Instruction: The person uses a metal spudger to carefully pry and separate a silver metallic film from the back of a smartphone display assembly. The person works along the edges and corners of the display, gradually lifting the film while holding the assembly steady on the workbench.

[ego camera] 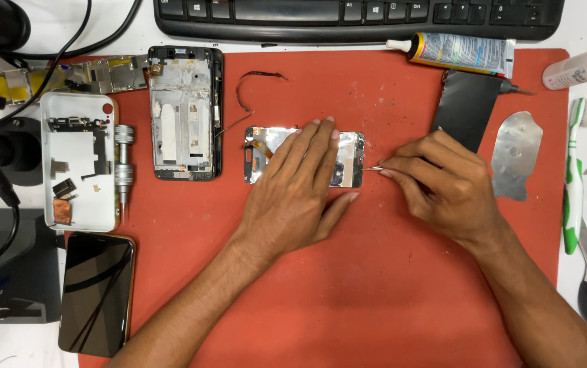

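I see my left hand point(298, 187) pressed flat, fingers spread, on a shiny phone panel point(351, 160) lying on the red mat point(375, 286). My right hand point(443, 187) is pinched shut on thin tweezers point(373, 167) — tips touching the panel's right edge. Far left of my left hand, a white tray point(79, 218) holds small phone parts point(64, 204) — brackets, copper foil.

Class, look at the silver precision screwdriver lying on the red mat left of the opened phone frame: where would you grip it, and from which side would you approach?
Grip the screwdriver at the knurled barrel in its middle, coming straight down from above. It lies flat, tip toward the person, squeezed between the white tray and the phone frame, so a pinch along its length probably suits better than from the sides.
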